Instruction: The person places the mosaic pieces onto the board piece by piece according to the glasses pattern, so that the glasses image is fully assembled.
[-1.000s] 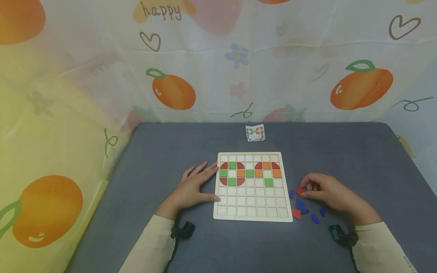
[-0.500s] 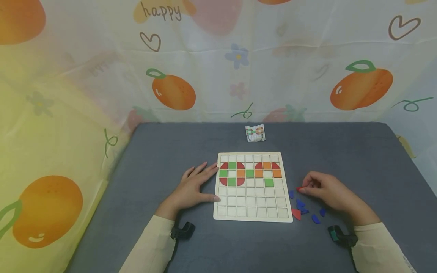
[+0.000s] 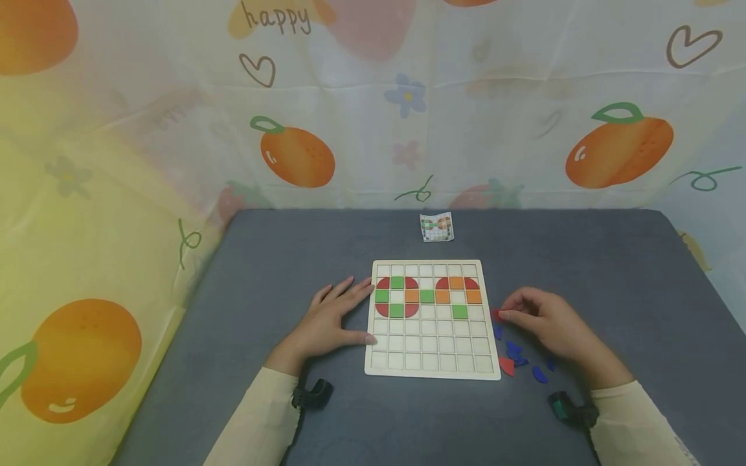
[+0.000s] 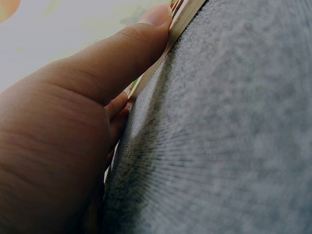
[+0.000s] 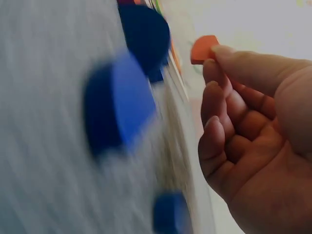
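Note:
A wooden grid board [image 3: 431, 356] lies on the table, its upper cells holding red, green and orange tiles in two clusters joined by a green tile. My left hand [image 3: 333, 323] rests at its left edge with fingers spread; in the left wrist view the thumb [image 4: 131, 48] lies on the rim. Just off the board's right edge, my right hand [image 3: 544, 323] pinches a red quarter-circle tile [image 5: 201, 50] between thumb and fingertip, the other fingers curled. Below that hand lie several blue rounded pieces [image 3: 539, 374] and another red quarter-circle tile [image 3: 506, 366].
A small printed card [image 3: 436, 228] with a coloured grid pattern lies behind the board near the table's back edge. The grey table [image 3: 315, 252] meets a fruit-patterned cloth [image 3: 361, 142] at the back. Blue pieces [image 5: 129, 97] show large and blurred in the right wrist view.
My right hand has moved left toward the board's right edge, carrying the red tile. My left hand and the board stay where they were.

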